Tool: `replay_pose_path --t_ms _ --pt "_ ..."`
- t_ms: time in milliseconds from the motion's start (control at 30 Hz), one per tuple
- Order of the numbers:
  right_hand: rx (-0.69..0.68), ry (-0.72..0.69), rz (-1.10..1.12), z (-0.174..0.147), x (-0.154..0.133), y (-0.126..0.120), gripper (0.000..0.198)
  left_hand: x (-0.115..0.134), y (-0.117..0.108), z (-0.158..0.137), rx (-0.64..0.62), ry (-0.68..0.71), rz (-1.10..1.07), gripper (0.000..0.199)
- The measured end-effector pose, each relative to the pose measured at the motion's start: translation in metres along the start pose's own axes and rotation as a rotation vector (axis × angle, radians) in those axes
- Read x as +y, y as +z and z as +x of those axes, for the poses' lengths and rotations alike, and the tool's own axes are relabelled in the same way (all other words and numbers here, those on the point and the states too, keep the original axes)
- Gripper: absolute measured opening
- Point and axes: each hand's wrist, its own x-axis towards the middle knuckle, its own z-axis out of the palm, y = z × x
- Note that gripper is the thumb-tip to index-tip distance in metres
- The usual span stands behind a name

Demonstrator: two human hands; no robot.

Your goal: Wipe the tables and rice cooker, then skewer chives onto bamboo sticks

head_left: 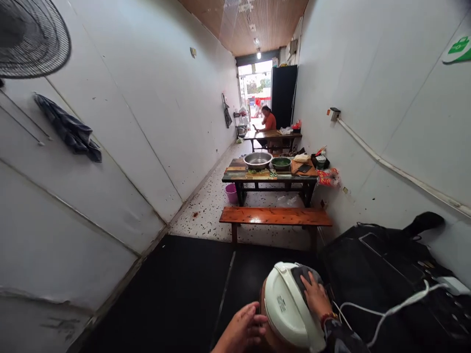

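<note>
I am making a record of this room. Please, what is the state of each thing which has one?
Rice cooker, lid closed
Dark cloth, on the lid
Right hand, spread over the cloth
Left hand, open beside the cooker
Ceiling lamp, lit
Metal basin, upright on the table
Purple bucket, upright
Striped apron, hanging
Fan, on or off: cannot tell

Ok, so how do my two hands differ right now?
The right hand lies over a dark cloth on the white lid, while the left hand is beside the appliance, holding nothing visible; whether it touches the side is unclear.
The right wrist wears a reddish bracelet; none shows on the left.
Both are bare, with fingers uncurled to some degree.
</note>
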Motion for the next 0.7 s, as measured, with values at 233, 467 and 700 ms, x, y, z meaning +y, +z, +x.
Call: replay_pose_path --t_ms 233,467,700 --pt "-0.175 0.003 -0.1 -0.001 0.019 0.014 0.049 0.006 0.025 0.009 -0.006 -0.073 0.127 0.058" --pt "-0.21 -0.017 -0.122 -0.04 0.039 -0.002 0.051 0.006 0.04 0.022 -0.046 -0.099 0.158 0.06" --pt "-0.229 0.014 -0.094 -0.079 0.072 -0.015 0.054 0.016 0.044 0.029 -0.042 -0.104 0.162 0.057"
